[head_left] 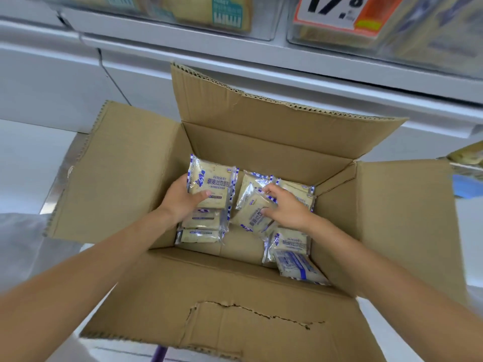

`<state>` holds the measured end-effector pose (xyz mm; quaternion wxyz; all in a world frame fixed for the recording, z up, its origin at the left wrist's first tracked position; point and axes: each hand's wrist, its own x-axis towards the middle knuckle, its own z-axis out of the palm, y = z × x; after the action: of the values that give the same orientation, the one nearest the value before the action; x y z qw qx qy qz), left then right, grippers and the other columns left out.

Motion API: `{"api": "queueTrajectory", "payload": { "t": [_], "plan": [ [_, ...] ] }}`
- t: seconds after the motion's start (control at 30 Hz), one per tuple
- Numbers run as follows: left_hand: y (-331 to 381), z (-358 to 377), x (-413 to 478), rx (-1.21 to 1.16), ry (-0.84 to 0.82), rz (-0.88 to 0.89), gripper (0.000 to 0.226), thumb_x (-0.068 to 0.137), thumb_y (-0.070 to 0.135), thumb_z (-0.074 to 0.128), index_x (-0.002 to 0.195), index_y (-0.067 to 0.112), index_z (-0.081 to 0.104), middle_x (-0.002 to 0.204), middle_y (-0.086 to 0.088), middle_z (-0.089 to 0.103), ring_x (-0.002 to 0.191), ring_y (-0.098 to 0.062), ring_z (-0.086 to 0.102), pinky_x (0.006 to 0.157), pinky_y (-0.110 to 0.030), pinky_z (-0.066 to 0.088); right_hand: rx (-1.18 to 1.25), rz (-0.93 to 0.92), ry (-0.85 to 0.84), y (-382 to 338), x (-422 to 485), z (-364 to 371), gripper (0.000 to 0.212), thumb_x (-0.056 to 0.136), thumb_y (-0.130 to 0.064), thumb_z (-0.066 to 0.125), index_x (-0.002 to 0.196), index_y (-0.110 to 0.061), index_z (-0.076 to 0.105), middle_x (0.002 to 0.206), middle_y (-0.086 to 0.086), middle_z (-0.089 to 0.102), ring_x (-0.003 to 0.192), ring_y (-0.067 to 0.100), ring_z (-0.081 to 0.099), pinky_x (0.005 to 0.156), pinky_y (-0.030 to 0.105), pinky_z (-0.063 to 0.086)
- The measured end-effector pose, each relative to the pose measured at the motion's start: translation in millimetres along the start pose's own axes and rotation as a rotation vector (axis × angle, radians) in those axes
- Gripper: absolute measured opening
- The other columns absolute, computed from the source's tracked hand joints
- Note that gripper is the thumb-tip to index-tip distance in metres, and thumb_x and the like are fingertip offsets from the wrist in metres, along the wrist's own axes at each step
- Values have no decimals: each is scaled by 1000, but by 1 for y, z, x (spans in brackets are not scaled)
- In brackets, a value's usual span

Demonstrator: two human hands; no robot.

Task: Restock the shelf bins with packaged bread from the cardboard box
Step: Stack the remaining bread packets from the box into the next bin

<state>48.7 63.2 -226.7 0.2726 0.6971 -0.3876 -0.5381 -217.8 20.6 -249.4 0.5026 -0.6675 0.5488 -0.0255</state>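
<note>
Both my arms reach down into the open cardboard box (146, 178), whose four flaps are folded outward so nothing blocks the way in. My left hand (183, 202) is grasping a bread packet (211, 186): thumb laid across its printed face, the other fingers hidden behind it. I hold it tilted up on edge, label toward me, and I judge that is so it comes off the stack of packets (201, 226) just beneath my palm without dragging them along.

My right hand (285, 207) is closing on a second packet (254, 215) that lies slanted against its neighbours; my fingertips (269, 190) pinch its far edge and my thumb presses the near side. The grip looks partly closed and not yet firm.

More packets (292, 241) lie loose below my right wrist, and bare box floor shows between my two hands, so the box is well emptied.

The shelf bins (392, 40) sit above and beyond my fingers, already holding bread, one with a price tag (337, 11). Taking one packet per hand should halve the trips upward.
</note>
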Motion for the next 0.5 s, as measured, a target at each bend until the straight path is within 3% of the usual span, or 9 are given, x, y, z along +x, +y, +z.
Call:
{"api": "queueTrajectory", "payload": {
  "t": [0.07,0.17,0.23,0.33,0.43,0.5],
  "plan": [
    [17,-3,-5,8,40,60,31,89,16,69,118,19,58,111,2,71,101,-16,68,88,-45,56,131,-10,97,-25,-7,-33,29,84,-14,73,105,-22,54,116,3,63,104,14,60,84,32,49],
    [53,-1,-21,-18,52,179,27,92,35,63,115,21,62,107,7,70,97,-9,67,87,-31,56,498,8,182,-65,-23,-70,31,82,-8,74,107,-18,59,109,7,71,97,23,70,86,45,56],
    [85,4,-34,-25,42,219,25,92,48,57,106,28,64,103,12,69,99,-7,65,91,-29,51,697,6,188,-93,-36,-83,31,86,-4,68,114,-13,58,113,13,70,94,27,70,85,49,57],
    [131,12,-48,-50,-29,273,33,88,52,61,109,28,65,106,10,71,101,-9,66,95,-31,50,773,-30,175,-127,-52,-92,26,94,-5,57,119,-13,52,111,14,68,86,24,68,79,44,56],
    [177,18,-63,-108,-42,353,39,87,44,67,118,22,62,104,9,72,89,-2,68,81,-18,51,825,-58,197,-152,-73,-111,22,98,-8,50,119,-14,46,103,11,66,79,22,66,68,42,53],
    [207,18,-73,-95,29,437,39,89,41,66,121,22,56,105,10,69,90,-3,66,76,-18,47,835,-115,258,-163,-87,-134,32,95,-8,55,125,-11,45,112,14,66,87,26,67,63,42,54]
  ]
}}
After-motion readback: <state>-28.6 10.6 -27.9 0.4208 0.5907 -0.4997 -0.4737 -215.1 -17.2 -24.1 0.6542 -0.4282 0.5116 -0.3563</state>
